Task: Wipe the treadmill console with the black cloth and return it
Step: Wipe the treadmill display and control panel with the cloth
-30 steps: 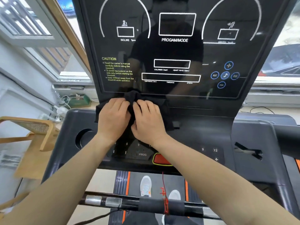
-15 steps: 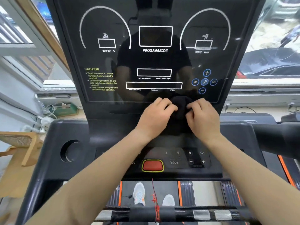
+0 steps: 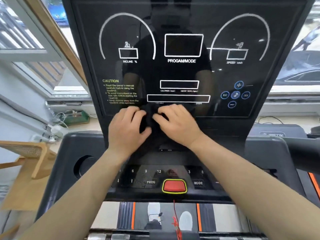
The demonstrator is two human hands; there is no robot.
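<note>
The black cloth (image 3: 150, 116) is bunched between both hands, pressed against the lower edge of the treadmill console's glossy black display panel (image 3: 181, 70). My left hand (image 3: 127, 129) grips the cloth from the left and my right hand (image 3: 176, 123) grips it from the right, fingers curled over it. Most of the cloth is hidden under the hands. Below them lies the button panel with a red stop button (image 3: 174, 185).
A round cup holder (image 3: 84, 166) sits in the console's left wing. A wooden chair (image 3: 29, 161) stands to the left, near a window sill with cables. The treadmill belt, my shoes and a red safety cord (image 3: 176, 220) show below.
Both hands slid the cloth right along the display's lower edge, from its left side past centre, then back left to about the middle.
</note>
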